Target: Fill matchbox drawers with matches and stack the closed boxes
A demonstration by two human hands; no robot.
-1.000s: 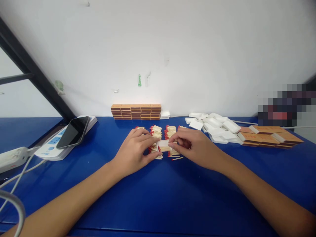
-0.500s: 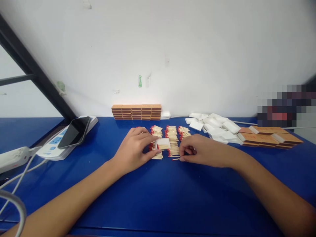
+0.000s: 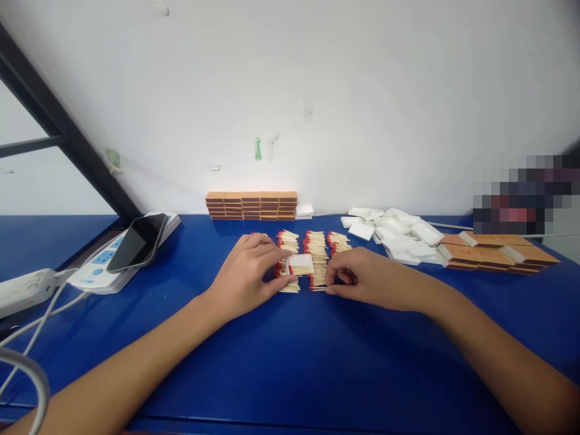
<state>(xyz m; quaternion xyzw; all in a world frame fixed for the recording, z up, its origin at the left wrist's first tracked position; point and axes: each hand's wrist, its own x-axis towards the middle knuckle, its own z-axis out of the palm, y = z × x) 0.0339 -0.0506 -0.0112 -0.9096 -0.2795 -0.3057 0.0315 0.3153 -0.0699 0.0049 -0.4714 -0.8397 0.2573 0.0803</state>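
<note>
White tray (image 3: 302,263), one, is gripped by the half-spread left hand (image 3: 244,272); toward its four o'clock, the right hand (image 3: 365,278) pinches one match (image 3: 319,289). Four match heaps (image 3: 316,246) lie near.

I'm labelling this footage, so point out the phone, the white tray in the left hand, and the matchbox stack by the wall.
Phone (image 3: 138,243): head view, middle of its dark screen.
White tray (image 3: 302,260): head view, its bare white part.
Matchbox stack (image 3: 251,207): head view, its front.
</note>
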